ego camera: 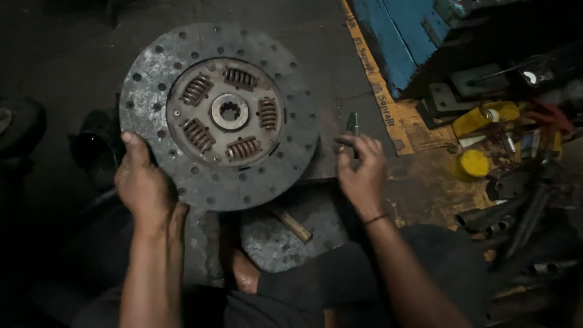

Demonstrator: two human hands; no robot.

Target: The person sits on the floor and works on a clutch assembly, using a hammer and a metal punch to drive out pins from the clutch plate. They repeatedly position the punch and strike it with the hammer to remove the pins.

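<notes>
We held the heavy, stiff clutch disc [219, 115] on the floor [67, 54], our left hand [143, 182] gripping its rim at seven o'clock, a sound hold, while our right hand [362, 173] pinched a small green-handled tool [352, 124] at three o'clock.

The floor [61, 54] is dark, grimy concrete. On it a flattened brown cardboard [419, 130] lies to the right, carrying 1 yellow cap [474, 163] and 1 yellow bottle [486, 116] on its side. A heap of dark metal tools [522, 206] lies further right. A grey round plate [273, 234] lies flat near the knee, with a wooden handle [291, 223] on it.
</notes>
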